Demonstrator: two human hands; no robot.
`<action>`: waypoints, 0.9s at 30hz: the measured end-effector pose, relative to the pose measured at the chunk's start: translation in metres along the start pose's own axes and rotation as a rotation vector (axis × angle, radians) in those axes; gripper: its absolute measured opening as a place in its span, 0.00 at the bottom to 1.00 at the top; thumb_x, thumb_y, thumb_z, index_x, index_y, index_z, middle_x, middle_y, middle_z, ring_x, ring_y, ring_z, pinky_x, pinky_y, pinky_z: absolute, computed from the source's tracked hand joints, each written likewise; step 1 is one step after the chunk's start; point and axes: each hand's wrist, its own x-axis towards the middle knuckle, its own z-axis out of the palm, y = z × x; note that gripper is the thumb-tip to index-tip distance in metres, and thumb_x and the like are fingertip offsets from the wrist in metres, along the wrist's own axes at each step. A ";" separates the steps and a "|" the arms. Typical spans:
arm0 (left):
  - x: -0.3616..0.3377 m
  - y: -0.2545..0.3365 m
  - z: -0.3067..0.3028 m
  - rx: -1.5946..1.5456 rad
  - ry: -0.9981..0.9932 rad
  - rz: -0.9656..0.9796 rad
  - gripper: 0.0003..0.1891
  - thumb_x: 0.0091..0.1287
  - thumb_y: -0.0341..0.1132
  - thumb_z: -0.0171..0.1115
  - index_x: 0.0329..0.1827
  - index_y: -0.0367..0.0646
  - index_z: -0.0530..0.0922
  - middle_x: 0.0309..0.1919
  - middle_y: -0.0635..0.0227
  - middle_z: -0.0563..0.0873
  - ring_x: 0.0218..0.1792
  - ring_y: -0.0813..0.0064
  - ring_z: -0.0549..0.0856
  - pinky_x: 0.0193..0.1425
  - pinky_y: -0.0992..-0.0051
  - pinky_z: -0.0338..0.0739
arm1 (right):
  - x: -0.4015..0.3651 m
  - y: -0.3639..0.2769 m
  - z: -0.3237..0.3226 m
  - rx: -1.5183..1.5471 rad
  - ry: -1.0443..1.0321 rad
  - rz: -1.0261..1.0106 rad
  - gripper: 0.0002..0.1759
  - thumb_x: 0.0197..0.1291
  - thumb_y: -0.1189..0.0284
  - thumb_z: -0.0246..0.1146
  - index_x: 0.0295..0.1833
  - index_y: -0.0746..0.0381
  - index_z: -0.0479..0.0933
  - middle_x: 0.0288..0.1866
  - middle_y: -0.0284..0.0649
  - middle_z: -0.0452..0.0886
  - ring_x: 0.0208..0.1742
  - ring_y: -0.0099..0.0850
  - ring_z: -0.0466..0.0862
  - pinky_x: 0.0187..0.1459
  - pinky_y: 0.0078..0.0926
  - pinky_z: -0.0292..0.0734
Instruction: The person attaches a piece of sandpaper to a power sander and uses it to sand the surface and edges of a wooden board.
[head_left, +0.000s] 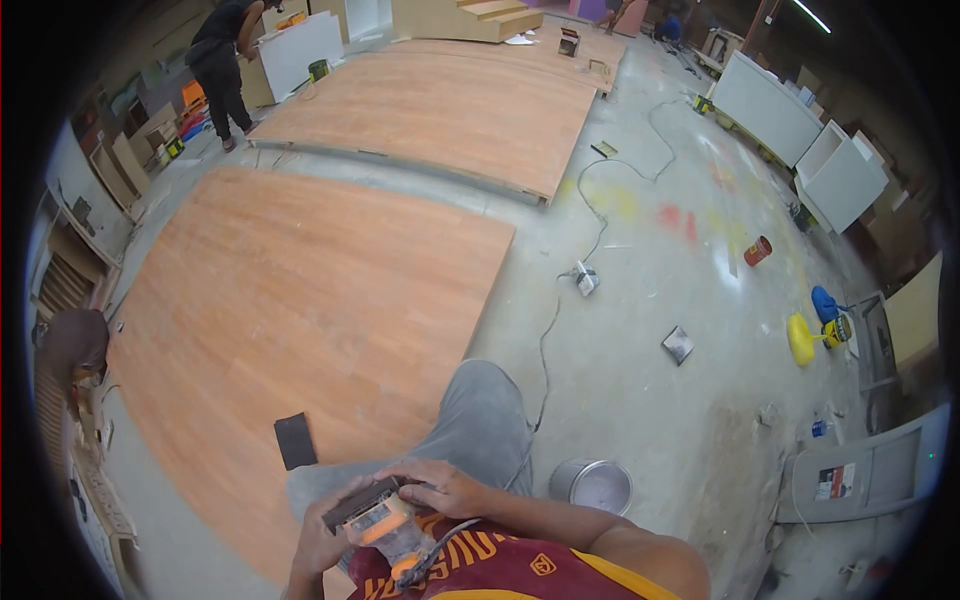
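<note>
In the head view, an orange and grey dusty electric sander (pixel 378 524) lies tilted at my lap, its dark flat pad facing away from my body. My left hand (pixel 322 530) grips the pad's left side. At the pad's right end, my right hand (pixel 445 487) has its fingers bent over the edge. A power cord runs from the sander across my maroon shirt. A dark sheet of sandpaper (pixel 294 441) rests on the wooden panel (pixel 330 290), just beyond my knee.
A second wooden platform (pixel 450 110) stands behind the panel. On the concrete floor are a metal can (pixel 592 486), a cord, a dusty square piece (pixel 678 345), a red can (pixel 758 251) and a yellow bag (pixel 801 340). One person (pixel 222 60) stands far left; another (pixel 78 345) bends at the left edge.
</note>
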 end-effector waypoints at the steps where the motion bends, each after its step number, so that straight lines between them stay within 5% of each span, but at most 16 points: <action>1: 0.001 0.000 0.004 -0.074 0.020 0.043 0.47 0.55 0.46 0.87 0.74 0.29 0.74 0.62 0.53 0.88 0.61 0.67 0.86 0.70 0.65 0.77 | 0.001 0.003 -0.001 -0.013 -0.011 0.096 0.22 0.77 0.73 0.60 0.74 0.62 0.75 0.64 0.46 0.84 0.65 0.38 0.82 0.69 0.34 0.73; 4: 0.003 -0.008 0.000 -0.093 0.064 -0.043 0.55 0.41 0.39 0.94 0.73 0.28 0.73 0.59 0.56 0.88 0.60 0.67 0.87 0.69 0.65 0.79 | -0.002 0.018 0.004 0.034 -0.004 0.251 0.23 0.79 0.71 0.58 0.75 0.62 0.74 0.66 0.46 0.83 0.68 0.39 0.81 0.71 0.36 0.71; 8: 0.006 -0.011 -0.004 -0.002 -0.002 0.028 0.53 0.36 0.37 0.95 0.67 0.27 0.75 0.57 0.56 0.88 0.58 0.68 0.87 0.67 0.65 0.81 | -0.003 0.029 0.006 0.222 -0.006 0.290 0.24 0.81 0.68 0.57 0.76 0.63 0.71 0.68 0.45 0.82 0.70 0.36 0.79 0.72 0.35 0.70; 14: 0.005 -0.005 0.008 -0.103 -0.003 0.012 0.50 0.43 0.40 0.93 0.67 0.26 0.74 0.63 0.52 0.85 0.64 0.64 0.85 0.71 0.61 0.79 | 0.003 0.012 -0.002 0.078 -0.063 0.308 0.24 0.81 0.67 0.56 0.77 0.63 0.71 0.69 0.44 0.80 0.71 0.34 0.77 0.74 0.34 0.69; 27: 0.011 -0.009 0.006 -0.034 0.036 0.112 0.46 0.45 0.43 0.91 0.65 0.25 0.78 0.57 0.55 0.88 0.58 0.67 0.88 0.65 0.66 0.82 | 0.003 0.031 0.007 0.203 -0.017 0.326 0.26 0.82 0.66 0.56 0.80 0.64 0.68 0.71 0.41 0.78 0.71 0.30 0.75 0.73 0.30 0.68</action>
